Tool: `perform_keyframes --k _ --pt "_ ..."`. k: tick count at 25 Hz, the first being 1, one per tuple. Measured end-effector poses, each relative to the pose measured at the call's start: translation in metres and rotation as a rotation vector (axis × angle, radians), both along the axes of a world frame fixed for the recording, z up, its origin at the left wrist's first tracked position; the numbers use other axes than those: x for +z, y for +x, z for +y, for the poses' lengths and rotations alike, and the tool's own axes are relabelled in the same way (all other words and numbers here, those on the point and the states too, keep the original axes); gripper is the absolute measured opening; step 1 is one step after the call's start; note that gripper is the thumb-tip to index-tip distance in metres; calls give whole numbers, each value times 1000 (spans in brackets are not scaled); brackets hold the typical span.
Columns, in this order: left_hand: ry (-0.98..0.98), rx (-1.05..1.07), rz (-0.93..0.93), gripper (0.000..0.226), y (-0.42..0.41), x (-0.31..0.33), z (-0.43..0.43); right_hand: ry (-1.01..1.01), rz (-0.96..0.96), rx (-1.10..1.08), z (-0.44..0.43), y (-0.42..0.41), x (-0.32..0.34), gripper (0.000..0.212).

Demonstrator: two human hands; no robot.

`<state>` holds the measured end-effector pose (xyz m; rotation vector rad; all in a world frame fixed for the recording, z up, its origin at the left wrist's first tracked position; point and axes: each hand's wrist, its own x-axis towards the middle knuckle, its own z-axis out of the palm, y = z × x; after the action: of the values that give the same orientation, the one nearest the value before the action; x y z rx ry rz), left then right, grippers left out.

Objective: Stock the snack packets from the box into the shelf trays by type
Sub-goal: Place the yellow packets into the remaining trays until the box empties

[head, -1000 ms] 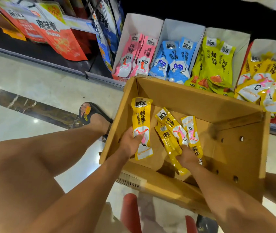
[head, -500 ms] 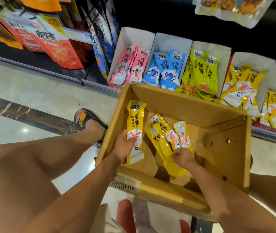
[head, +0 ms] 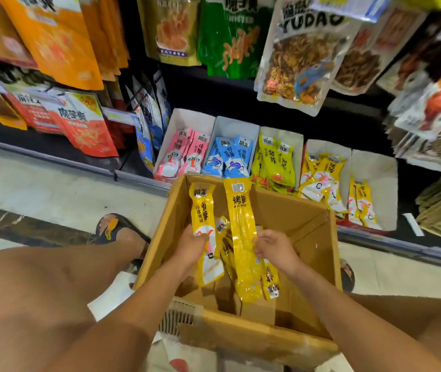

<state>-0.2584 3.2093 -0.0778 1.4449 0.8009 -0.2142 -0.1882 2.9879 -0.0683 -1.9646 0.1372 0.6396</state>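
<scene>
Left packet (head: 202,208), yellow, is upright over the box (head: 310,232). Left hand (head: 190,244) grips it low down, fingers curled round it. Right packet (head: 241,232) is longer, yellow and also upright, plain side to camera. Right hand (head: 274,248) pinches it at its right edge. Hands are apart, side by side, each clamped on its own packet. Both forearms reach in over the box's near wall.

Loose packets (head: 271,281), yellow, lie in the box under the right hand; count unclear. The box is open cardboard, just in front of the bottom shelf.

Behind it is a row of white trays, left to right:
- pink tray (head: 187,118)
- blue tray (head: 237,127)
- green tray (head: 297,146)
- yellow tray (head: 331,150)
- end tray (head: 378,167), also holding yellow packets

Each of the first four holds packets of its own colour.

Bare thighs sit either side of the box, and the left foot wears a sandal (head: 112,229). The floor (head: 53,181) is pale tile with a dark stripe. Big bags (head: 300,49) hang from the upper shelves. Red bags (head: 85,130) stand on the bottom shelf at left. It is a shop aisle.
</scene>
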Motion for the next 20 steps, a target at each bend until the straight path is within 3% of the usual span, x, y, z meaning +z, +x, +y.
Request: perform_keyframes --k 4,7,10,15,20 --pt "-151 4 -106 17 10 37 -15 93 -71 20 8 -5 38 13" --pt "-187 -36 -187 21 16 56 -24 91 -124 80 10 -7 53 18" --pt "-142 -49 -221 24 23 64 -28 65 -216 140 6 -9 68 21" --pt "-31 -43 -242 22 36 78 -45 -40 -427 194 -4 -12 90 43" --pt "-29 -112 -273 25 50 96 -74 -111 -428 175 -18 -9 98 65"
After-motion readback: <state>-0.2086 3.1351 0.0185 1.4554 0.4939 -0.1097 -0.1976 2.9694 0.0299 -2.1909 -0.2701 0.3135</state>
